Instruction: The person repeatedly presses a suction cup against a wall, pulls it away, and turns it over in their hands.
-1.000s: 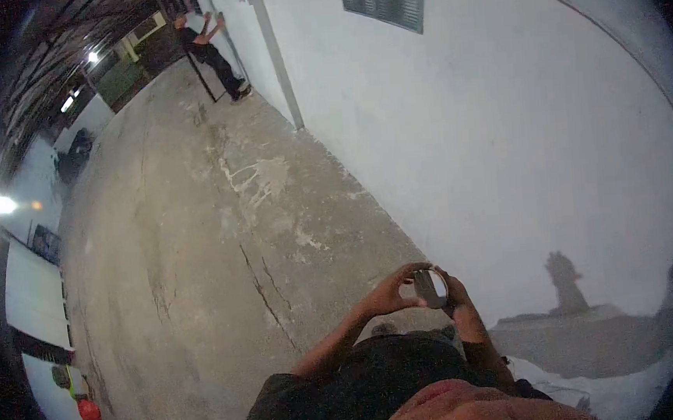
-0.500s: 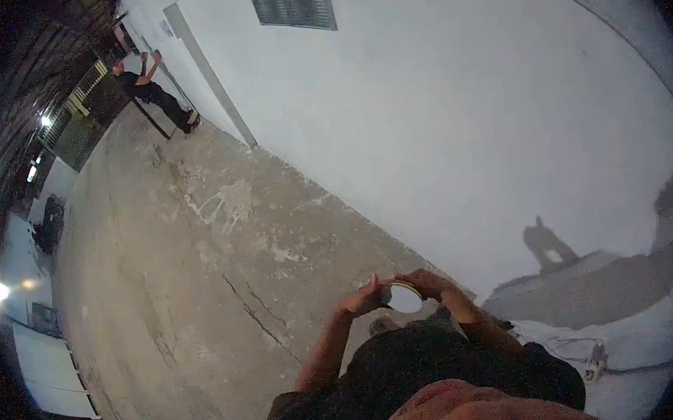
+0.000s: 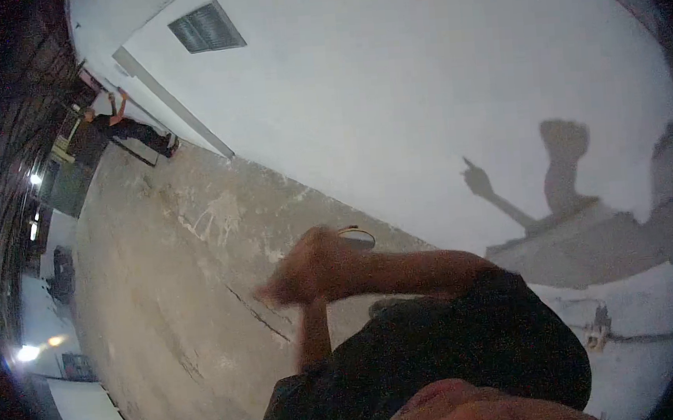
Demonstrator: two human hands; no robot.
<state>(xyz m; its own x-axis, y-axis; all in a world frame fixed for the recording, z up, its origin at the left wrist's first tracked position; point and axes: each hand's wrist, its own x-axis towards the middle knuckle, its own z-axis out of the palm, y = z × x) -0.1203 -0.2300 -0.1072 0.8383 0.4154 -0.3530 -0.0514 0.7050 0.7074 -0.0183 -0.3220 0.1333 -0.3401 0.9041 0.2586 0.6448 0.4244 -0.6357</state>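
Observation:
A round, flat white disc with a thin yellowish rim (image 3: 356, 238) shows just beyond my crossed arms. My left hand (image 3: 320, 238) is mostly hidden behind my right arm, its fingers closed at the disc's near edge. My right forearm reaches across from the right, in front of the left wrist. Motion smears my right hand (image 3: 291, 279), left of the disc and apart from it; its fingers cannot be made out.
A white wall (image 3: 392, 112) with a vent grille (image 3: 207, 27) runs along the right, bearing arm shadows. Cracked concrete floor (image 3: 162, 277) lies left. Another person (image 3: 132, 131) stands by the wall farther off, arms raised. A pipe with cables (image 3: 599, 332) is at lower right.
My right hand has let go of the disc and swung left across my left arm. The disc has shifted up and left in view, and its face looks narrower. The view has tilted.

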